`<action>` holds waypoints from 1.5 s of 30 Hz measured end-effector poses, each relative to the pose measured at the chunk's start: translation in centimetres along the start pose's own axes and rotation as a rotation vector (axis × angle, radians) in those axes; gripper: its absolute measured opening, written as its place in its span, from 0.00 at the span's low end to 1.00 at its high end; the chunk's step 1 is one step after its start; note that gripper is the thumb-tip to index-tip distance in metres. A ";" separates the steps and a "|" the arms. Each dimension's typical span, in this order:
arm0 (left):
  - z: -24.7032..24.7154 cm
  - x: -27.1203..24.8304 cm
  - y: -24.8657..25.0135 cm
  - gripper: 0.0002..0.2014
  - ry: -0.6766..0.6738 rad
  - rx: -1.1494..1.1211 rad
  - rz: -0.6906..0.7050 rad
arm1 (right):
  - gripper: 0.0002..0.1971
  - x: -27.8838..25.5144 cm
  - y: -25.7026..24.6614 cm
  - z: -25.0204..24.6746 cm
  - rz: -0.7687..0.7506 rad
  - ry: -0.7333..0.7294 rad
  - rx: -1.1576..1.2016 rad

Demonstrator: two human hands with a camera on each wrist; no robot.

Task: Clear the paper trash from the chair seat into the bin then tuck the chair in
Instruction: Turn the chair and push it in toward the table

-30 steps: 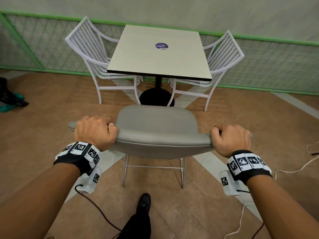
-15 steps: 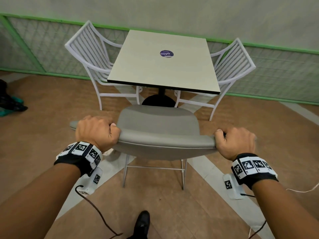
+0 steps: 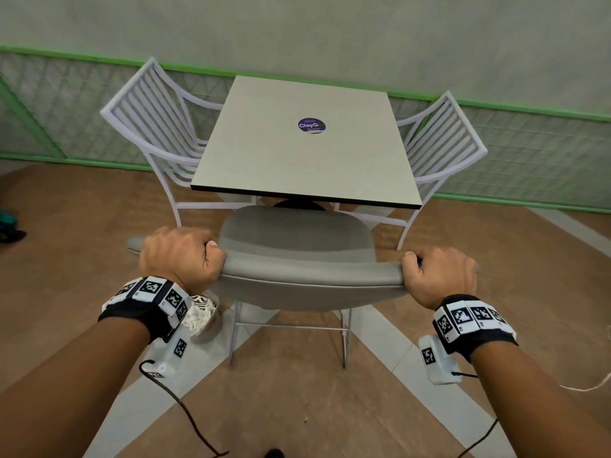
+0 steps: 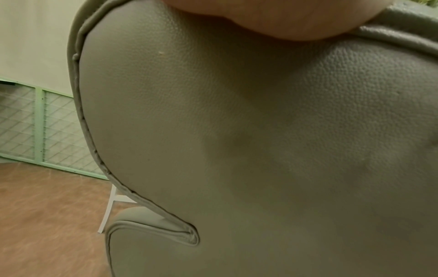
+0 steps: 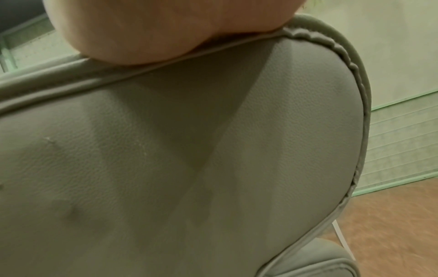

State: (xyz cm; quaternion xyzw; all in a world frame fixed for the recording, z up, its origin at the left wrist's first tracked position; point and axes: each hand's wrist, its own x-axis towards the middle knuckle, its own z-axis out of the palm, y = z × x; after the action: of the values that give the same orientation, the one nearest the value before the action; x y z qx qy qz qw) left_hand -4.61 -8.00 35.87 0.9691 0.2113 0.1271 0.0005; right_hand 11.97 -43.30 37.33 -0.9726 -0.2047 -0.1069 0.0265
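Head view: chair (image 3: 297, 272) backrest (grey) in both grips.

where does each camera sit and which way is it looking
head: worn on the head, facing forward and down at the grey chair and table; both forearms, left hand and right hand show.
left wrist: behind the chair's back, close up; part of the hand shows on top.
right wrist: same, other end.
Shared: both wrist views show the chair's back.
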 end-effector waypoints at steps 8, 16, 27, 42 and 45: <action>1.7 6.9 -1.4 0.18 0.066 -0.018 0.021 | 0.20 5.4 -1.5 1.3 0.030 0.013 0.001; 2.1 9.8 -0.7 0.16 0.050 -0.010 0.039 | 0.21 9.4 -0.5 2.7 0.034 0.021 -0.028; 2.3 10.3 0.7 0.18 0.059 0.011 0.023 | 0.19 10.8 0.7 2.4 0.020 0.016 -0.035; 2.5 9.2 0.8 0.18 0.041 0.004 -0.028 | 0.20 9.9 0.8 2.5 0.006 -0.007 -0.040; 2.3 8.8 1.1 0.18 0.053 -0.001 -0.025 | 0.19 9.7 0.4 2.2 -0.001 -0.043 -0.049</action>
State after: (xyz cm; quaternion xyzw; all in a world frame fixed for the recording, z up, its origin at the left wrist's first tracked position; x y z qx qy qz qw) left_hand 4.11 -5.25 35.87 0.9627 0.2231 0.1529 -0.0029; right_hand 21.23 -39.69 37.31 -0.9750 -0.2029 -0.0910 -0.0017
